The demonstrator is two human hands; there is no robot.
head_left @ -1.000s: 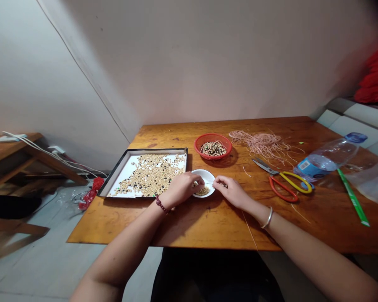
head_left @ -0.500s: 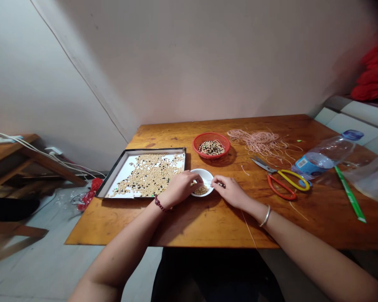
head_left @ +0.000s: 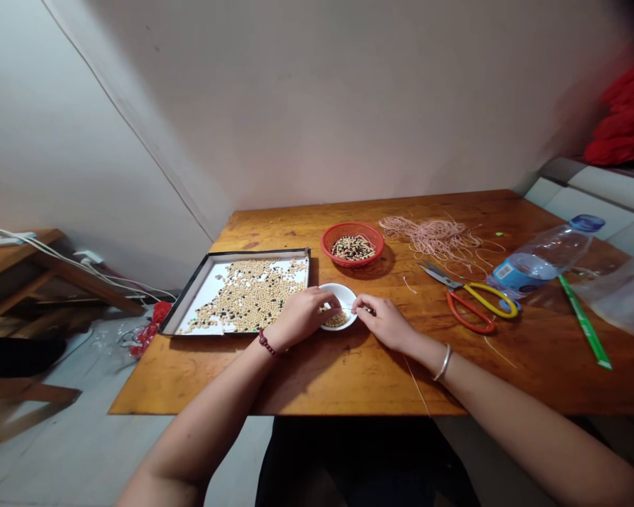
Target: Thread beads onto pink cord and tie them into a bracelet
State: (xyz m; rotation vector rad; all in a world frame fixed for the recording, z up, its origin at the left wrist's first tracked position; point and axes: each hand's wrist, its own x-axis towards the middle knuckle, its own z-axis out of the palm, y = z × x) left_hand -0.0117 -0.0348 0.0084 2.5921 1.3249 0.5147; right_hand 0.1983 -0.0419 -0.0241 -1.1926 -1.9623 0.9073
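A small white bowl (head_left: pixel 343 294) with pale beads in it stands between my two hands. My left hand (head_left: pixel 309 313) is over its left side, fingers closed; what they pinch is too small to make out. At the right rim, my right hand (head_left: pixel 381 318) pinches a thin cord (head_left: pixel 416 386), which runs down past the table's front edge. Left of the bowl lies a shallow tray (head_left: pixel 309 264) of pale and dark beads. Behind the bowl is a red basket (head_left: pixel 353 263) holding strung or loose beads.
Scissors (head_left: pixel 462 287) with red and yellow handles lie on the table (head_left: pixel 216 384) to the right. Behind them is a tangle of pink cord (head_left: pixel 433 236). A plastic bottle (head_left: pixel 539 264), a green strip (head_left: pixel 585 322) and a clear bag (head_left: pixel 623 296) lie further right.
The view has shifted very slightly. Both hands remain at the bowl in nearly the same pose.
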